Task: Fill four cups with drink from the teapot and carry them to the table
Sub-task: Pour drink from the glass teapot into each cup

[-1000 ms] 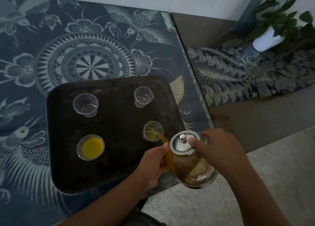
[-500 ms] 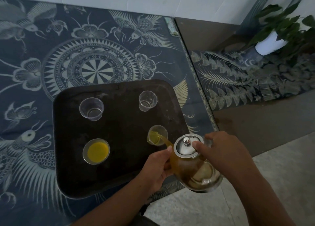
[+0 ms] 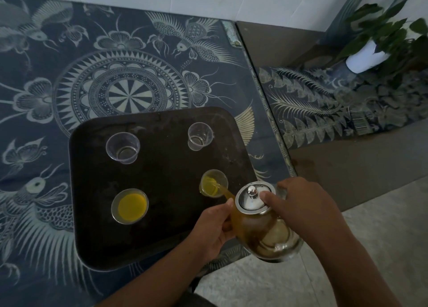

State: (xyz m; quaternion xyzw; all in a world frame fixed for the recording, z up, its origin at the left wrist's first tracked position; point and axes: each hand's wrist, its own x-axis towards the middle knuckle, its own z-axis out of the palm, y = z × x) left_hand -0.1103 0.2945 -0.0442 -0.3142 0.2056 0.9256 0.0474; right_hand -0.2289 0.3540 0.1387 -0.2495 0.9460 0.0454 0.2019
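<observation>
Gripping teapot [image 3: 261, 228]: left hand [image 3: 214, 230] round body, right hand [image 3: 305, 205] fingertip on lid [image 3: 251, 200]; empty cups [image 3: 123, 147] [image 3: 200, 136] beyond, plant [image 3: 379, 29] far right.

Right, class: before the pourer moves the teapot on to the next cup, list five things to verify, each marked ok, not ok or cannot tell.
1. Stream from the teapot lands inside the near-right cup: ok.
2. That near-right cup is full enough to stop: cannot tell.
3. A finger of the right hand presses the lid: ok.
4. The left hand holds the teapot's front: ok.
5. The far-left cup and far-right cup stand upright and empty on the tray: ok.
</observation>
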